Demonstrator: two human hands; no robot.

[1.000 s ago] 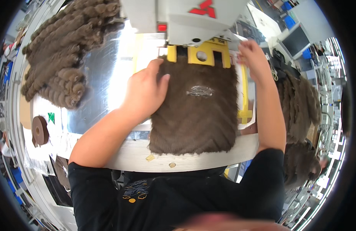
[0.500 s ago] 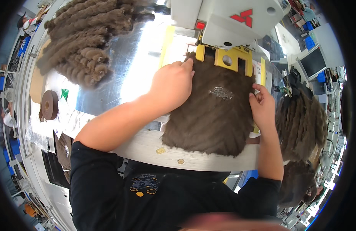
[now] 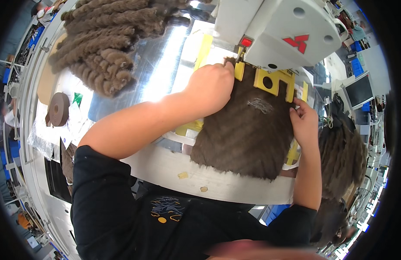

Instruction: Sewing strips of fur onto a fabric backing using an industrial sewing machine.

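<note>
A brown fur piece [image 3: 248,134] lies flat under the white sewing machine head [image 3: 291,34], its far end beneath a yellow clamp frame [image 3: 266,82]. A small grey, shiny patch [image 3: 260,105] shows on its upper middle. At the far left corner, my left hand [image 3: 213,86] is closed on the fur, thumb and forefinger pinching the edge beside the clamp's left arm. My right hand [image 3: 303,119] has its fingers bent in at the right edge, just below the clamp's right arm, and grips the fur there. The needle area is hidden.
Ribbed brown fur pieces [image 3: 100,43] are heaped at the far left, and more fur [image 3: 341,151] hangs at the right. A brown tape roll [image 3: 58,109] stands at the left. Beyond my right hand is a dark monitor [image 3: 358,92]. Yellow tape strips mark the machine bed.
The view has shifted, so the machine appears lower and further right. Relative to the table, the fur piece has slid slightly away and right, with both hands still on its edges.
</note>
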